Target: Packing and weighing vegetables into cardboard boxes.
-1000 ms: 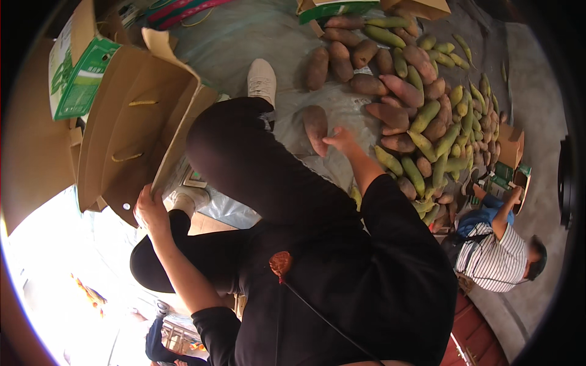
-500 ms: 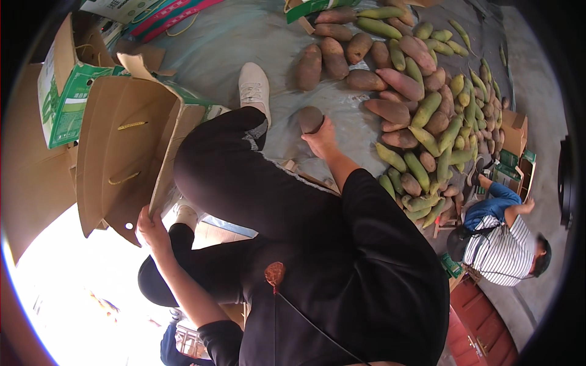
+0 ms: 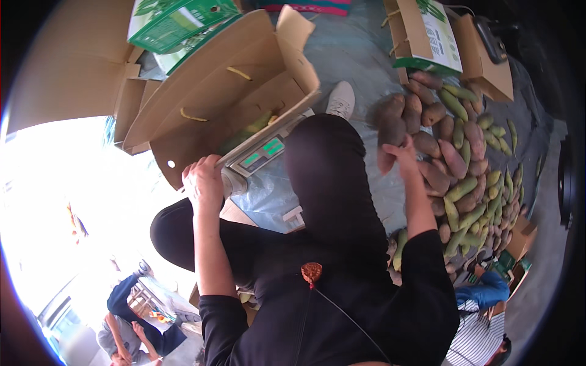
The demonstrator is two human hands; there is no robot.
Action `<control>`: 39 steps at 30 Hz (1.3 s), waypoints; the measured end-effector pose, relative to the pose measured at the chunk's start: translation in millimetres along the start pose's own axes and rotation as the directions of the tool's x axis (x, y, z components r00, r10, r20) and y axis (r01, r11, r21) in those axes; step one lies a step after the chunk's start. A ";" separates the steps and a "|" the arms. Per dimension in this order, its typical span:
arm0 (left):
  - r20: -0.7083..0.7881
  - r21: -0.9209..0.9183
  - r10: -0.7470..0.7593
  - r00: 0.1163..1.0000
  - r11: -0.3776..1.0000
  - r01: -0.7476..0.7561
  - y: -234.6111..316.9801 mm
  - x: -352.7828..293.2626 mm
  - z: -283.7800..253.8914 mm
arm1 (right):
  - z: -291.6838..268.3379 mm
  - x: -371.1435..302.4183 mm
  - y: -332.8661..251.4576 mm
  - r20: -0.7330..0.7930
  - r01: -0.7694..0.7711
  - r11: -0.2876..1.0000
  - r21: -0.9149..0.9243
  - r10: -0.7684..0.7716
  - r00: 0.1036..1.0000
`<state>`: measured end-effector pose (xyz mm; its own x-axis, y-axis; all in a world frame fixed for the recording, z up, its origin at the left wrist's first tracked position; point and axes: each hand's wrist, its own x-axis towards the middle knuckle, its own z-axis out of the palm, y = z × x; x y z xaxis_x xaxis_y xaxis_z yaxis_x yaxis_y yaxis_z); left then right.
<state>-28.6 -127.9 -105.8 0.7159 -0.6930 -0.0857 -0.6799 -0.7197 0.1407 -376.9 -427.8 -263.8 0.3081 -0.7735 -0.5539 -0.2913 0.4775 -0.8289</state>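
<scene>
My left hand (image 3: pixel 203 177) grips the near edge of an open cardboard box (image 3: pixel 244 76), with its fingers hooked over the rim. Inside the box lie a few green oblong vegetables (image 3: pixel 251 129), partly hidden by the wall. Under the box's edge is a scale (image 3: pixel 261 156) with a lit green display. At the left edge of the pile of brown and green oblong vegetables (image 3: pixel 455 158), my right hand (image 3: pixel 404 152) is closed around a brown oblong vegetable (image 3: pixel 386 163). Its dark upper part reaches past my fingers toward other pieces.
Green-and-white cartons (image 3: pixel 183 24) stand behind the box. Another open carton (image 3: pixel 427 36) sits beyond the pile. Plastic sheeting (image 3: pixel 366 67) covers the floor. A person in a striped shirt (image 3: pixel 479 332) is at the lower right; another person (image 3: pixel 125 338) sits at lower left.
The whole view has shifted, bringing the box's inside and the scale display into sight. My right hand has moved from over the sheeting to the pile's edge. My left hand keeps its hold.
</scene>
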 end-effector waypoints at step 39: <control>-0.049 0.052 0.062 0.997 0.997 -0.059 -5.5 3.0 4.8 | 403.7 -26.2 -159.4 0.962 0.968 0.162 -0.194 0.225 0.156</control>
<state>-23.5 -126.2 -111.5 0.6796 -0.7330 -0.0285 -0.7282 -0.6788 0.0942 27.1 -315.4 -148.8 0.8534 0.3880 -0.3480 0.0751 -0.7522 -0.6546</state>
